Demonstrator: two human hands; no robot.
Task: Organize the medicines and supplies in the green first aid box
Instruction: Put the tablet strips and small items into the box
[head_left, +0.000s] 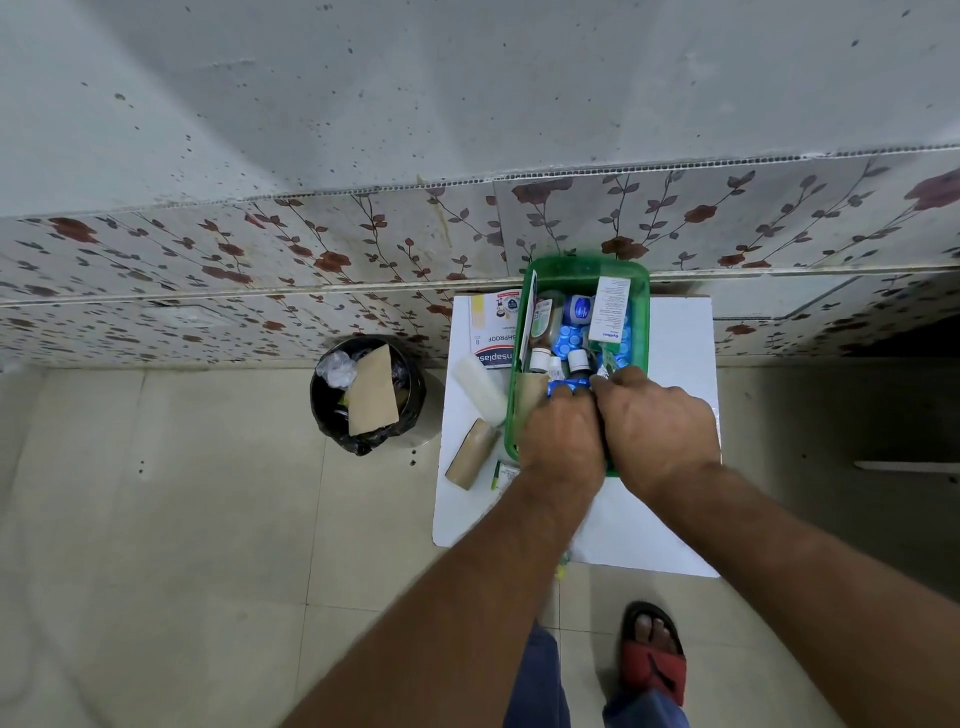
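Left of the green first aid box (640, 291) lie a white roll (480, 388) and a cardboard tube (470, 453) — nearer the left hand (561, 434), which pinches a blue packet (569, 387) inside. Right hand (654, 423) is curled beside it — its grip probably hidden.

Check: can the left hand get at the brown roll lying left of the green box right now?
Probably yes. The brown roll lies in the open on the white surface, just outside the green box, with nothing over it. The left hand is close, though busy inside the box.
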